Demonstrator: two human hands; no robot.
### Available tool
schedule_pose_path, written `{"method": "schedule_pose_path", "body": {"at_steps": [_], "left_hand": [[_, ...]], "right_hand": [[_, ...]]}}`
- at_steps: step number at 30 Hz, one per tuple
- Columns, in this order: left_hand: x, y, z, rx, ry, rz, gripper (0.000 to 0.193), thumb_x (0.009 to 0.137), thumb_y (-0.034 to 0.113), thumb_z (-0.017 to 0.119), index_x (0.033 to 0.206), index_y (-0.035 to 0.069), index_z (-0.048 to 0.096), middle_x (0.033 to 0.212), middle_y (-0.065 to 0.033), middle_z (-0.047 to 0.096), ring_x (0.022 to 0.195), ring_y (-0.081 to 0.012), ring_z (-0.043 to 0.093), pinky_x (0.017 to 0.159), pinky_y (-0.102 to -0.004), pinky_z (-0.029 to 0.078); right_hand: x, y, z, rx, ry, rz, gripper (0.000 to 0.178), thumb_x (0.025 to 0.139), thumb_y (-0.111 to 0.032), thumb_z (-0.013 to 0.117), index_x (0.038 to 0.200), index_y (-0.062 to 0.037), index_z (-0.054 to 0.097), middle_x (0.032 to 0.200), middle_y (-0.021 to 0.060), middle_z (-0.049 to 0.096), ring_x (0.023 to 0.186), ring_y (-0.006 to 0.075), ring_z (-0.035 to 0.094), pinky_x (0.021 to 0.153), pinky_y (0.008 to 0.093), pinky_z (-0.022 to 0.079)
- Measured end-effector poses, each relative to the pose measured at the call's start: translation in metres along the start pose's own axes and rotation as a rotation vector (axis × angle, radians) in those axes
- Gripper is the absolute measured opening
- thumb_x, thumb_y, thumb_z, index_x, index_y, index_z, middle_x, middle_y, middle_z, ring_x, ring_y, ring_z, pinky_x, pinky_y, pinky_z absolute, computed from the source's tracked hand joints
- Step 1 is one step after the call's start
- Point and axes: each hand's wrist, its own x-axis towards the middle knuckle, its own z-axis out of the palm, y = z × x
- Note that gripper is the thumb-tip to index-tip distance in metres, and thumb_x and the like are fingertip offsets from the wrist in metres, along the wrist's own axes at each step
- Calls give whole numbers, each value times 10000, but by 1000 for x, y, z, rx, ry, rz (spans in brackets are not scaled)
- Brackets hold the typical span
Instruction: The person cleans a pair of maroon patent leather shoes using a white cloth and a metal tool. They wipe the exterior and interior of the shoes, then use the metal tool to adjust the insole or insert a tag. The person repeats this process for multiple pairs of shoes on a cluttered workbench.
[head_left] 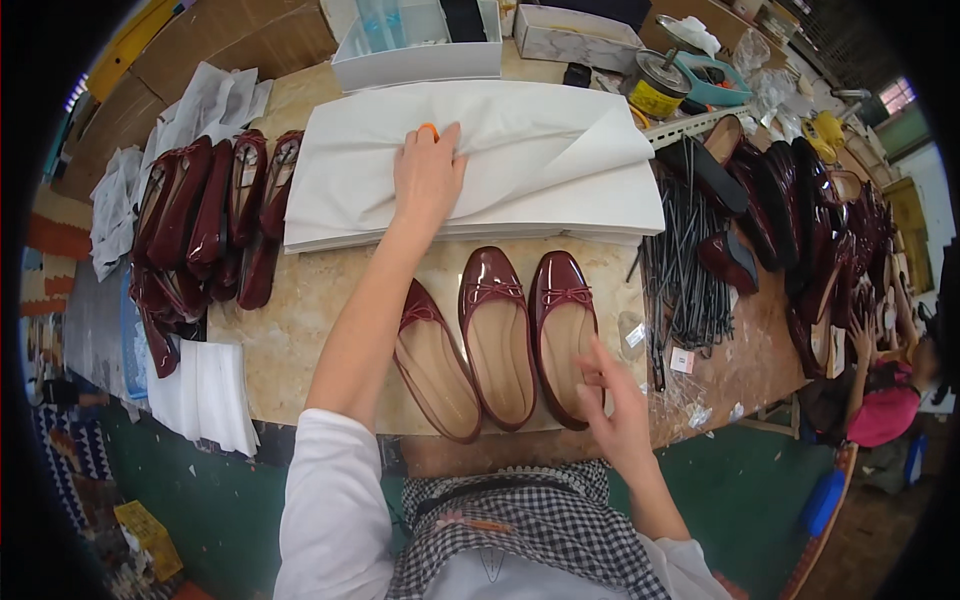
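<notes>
My left hand (428, 178) reaches over a wide stack of white paper sheets (340, 190). Its bent fingers draw on the top sheet, which creases around them, and a small orange band shows at one finger. Three glossy burgundy ballet flats with bows lie in front of the stack: a tilted left flat (438, 375), a middle flat (497, 340) and a right flat (562, 345). Beside the right flat is my right hand (618, 415), its fingers apart and nothing held; whether they touch the shoe I cannot tell.
Burgundy shoes (207, 215) pile up at left, above folded white cloths (205, 395). At right lie black rods (690, 280) and more dark shoes (785, 200). A white box (415, 65), a can (657, 85) and a teal basket (715, 90) stand behind. Another person (885, 405) is at far right.
</notes>
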Motion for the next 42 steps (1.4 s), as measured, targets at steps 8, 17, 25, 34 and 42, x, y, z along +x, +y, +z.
{"method": "schedule_pose_path", "body": {"at_steps": [8, 17, 25, 34, 42], "left_hand": [[-168, 143, -90, -813, -207, 551, 154, 730, 236, 701, 800, 104, 667, 1130, -139, 636, 1326, -315, 416, 1125, -450, 259], [-177, 121, -52, -818, -144, -270, 410, 813, 87, 634, 1213, 37, 552, 1190, -164, 587, 1023, -236, 610, 862, -346, 496], [-210, 162, -37, -311, -804, 228, 316, 901, 261, 541, 970, -18, 673, 856, -146, 666, 840, -266, 647, 875, -385, 458], [-234, 159, -5, -364, -521, 430, 247, 806, 228, 600, 653, 42, 656, 669, -87, 607, 663, -219, 596, 711, -339, 423], [-224, 160, -4, -377, -528, 506, 284, 793, 291, 619, 647, 49, 649, 651, -82, 595, 661, -208, 603, 717, -360, 420]], "right_hand": [[5, 7, 3, 1562, 25, 670, 800, 830, -117, 682, 1503, -75, 251, 1529, 176, 268, 1377, 264, 351, 1080, 366, 376], [20, -9, -19, 239, -93, -36, 771, 757, -47, 689, 1447, -29, 344, 1519, 173, 302, 1374, 297, 355, 1108, 377, 329], [45, 37, -30, 418, -49, 469, 396, 727, -63, 725, 1108, -13, 630, 1140, 150, 611, 1054, 240, 607, 884, 346, 483], [81, 55, 13, -400, -158, -240, 478, 701, -65, 735, 1163, -11, 622, 959, 119, 537, 920, 311, 561, 799, 373, 475], [114, 77, 38, -326, 168, 23, 401, 749, -120, 739, 1083, 47, 592, 878, 117, 520, 771, 262, 565, 716, 365, 475]]}}
